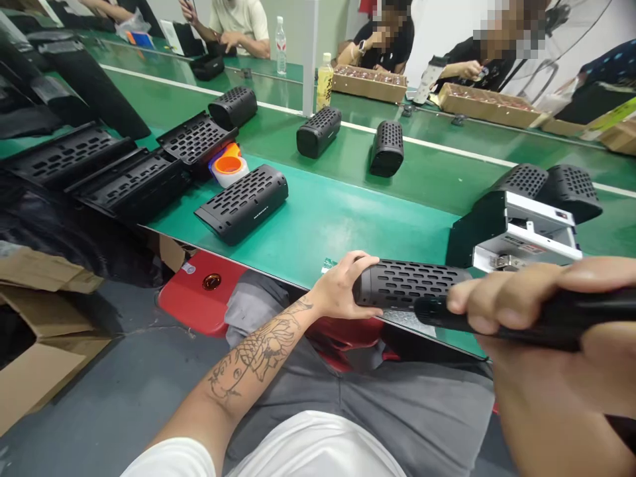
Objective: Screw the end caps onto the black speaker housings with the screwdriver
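Note:
My left hand [342, 291] is closed around the near end of a black slotted housing [412, 281] at the table's front edge. The housing lies on its side, its slots facing up and toward me. In my right hand [521, 301] is a black electric screwdriver [440, 315], its nose pointing left across the housing's front face. The fingers wrap around the tool's barrel; I cannot tell whether its tip touches the housing. Just beyond the right hand stands a white and black screw feeder [531, 228].
Another slotted housing [248, 202] lies left, with an orange-cored tape roll [231, 167] behind it. Open half shells [199, 142] are at far left. More housings [387, 146] stand farther back. People sit across the table behind cardboard trays [370, 83]. A red stool [199, 295] is below left.

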The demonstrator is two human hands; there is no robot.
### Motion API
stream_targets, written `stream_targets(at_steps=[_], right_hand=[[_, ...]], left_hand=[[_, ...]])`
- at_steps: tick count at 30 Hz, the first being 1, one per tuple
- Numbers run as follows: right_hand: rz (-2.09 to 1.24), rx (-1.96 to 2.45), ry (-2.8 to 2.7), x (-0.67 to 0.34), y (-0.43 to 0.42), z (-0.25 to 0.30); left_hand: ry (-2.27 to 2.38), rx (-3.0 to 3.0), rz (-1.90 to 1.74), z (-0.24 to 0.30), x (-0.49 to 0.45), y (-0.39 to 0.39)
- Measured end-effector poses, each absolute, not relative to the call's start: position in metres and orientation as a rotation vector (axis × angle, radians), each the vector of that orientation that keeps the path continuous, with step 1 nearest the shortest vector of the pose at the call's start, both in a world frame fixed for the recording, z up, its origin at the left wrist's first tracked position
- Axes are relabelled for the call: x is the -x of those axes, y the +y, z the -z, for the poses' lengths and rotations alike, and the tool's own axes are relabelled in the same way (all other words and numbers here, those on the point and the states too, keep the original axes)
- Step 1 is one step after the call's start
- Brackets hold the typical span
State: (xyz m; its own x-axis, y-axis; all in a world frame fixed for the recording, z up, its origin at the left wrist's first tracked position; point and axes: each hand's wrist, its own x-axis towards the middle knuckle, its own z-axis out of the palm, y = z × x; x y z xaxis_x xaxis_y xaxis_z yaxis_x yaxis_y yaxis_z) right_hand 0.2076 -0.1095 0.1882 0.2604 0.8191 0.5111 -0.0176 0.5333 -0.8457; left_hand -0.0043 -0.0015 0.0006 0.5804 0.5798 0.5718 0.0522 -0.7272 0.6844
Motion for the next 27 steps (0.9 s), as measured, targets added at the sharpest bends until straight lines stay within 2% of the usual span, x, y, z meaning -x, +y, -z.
stream_targets(at_steps=[5,27], right_hand=[[-0.748,0.718,-1.300,-0.158,-0.084,-0.179],[-1.049,0.731,-1.436,-0.158,-0.070,-0.168]], left_hand=[[0.506,-2.172,-1.094,0.000,0.002,-0.002],[0.546,-2.169,-1.049,-0.001,-0.001,-0.001]])
